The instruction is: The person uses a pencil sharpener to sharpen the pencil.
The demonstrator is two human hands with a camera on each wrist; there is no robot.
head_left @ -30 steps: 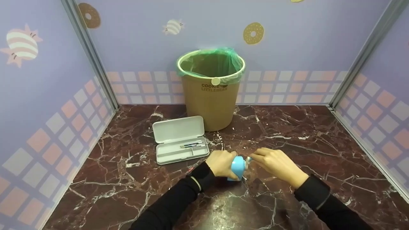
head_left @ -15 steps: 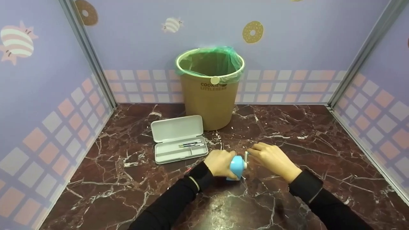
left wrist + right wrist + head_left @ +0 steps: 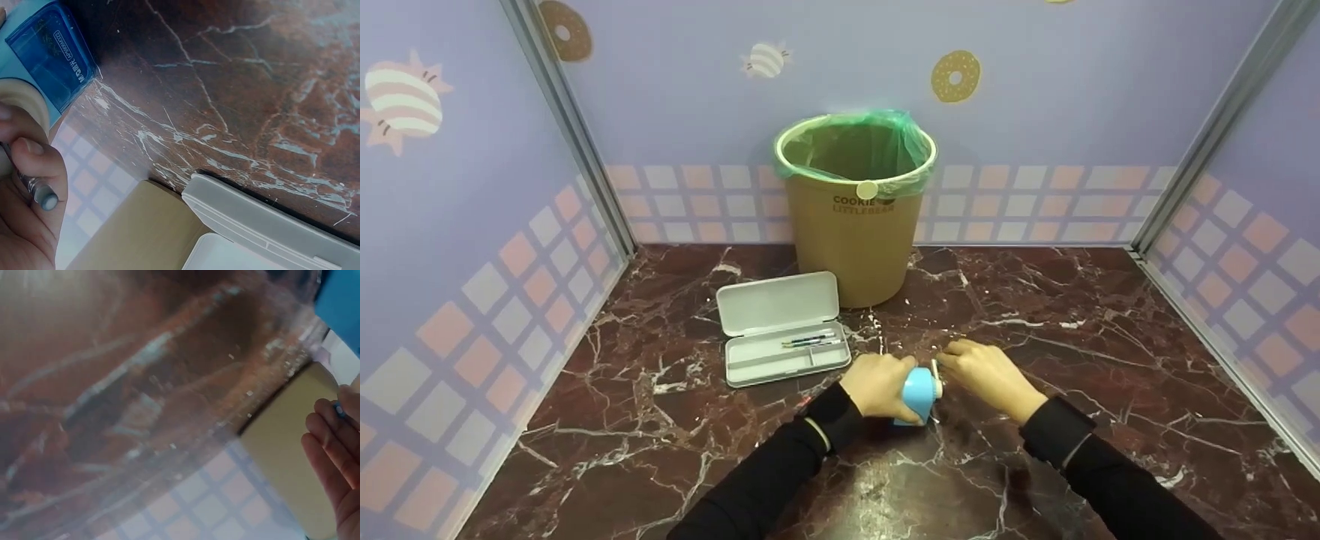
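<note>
In the head view my left hand (image 3: 874, 384) grips a light blue crank pencil sharpener (image 3: 917, 396) low over the marble-patterned table. The left wrist view shows its dark blue see-through shavings drawer (image 3: 56, 53) and cream round front (image 3: 25, 104). A pencil (image 3: 42, 194) with a metal-banded end lies between the fingers there, its other end hidden by them. To the sharpener's right, my right hand (image 3: 988, 376) pinches the tip of the pale crank handle (image 3: 936, 370), which points up. Its small blue knob (image 3: 339, 409) shows between the fingertips in the right wrist view.
An open white pencil case (image 3: 780, 363) with a few pens or pencils (image 3: 810, 340) in it lies left of the hands. Behind stands a tan bin (image 3: 855, 247) with a green liner (image 3: 915, 142). Small pale crumbs dot the table (image 3: 1072, 360); patterned walls enclose it.
My right hand has turned the crank handle and shifted a little left, closer to the sharpener. The left hand keeps its grip on the sharpener in nearly the same spot.
</note>
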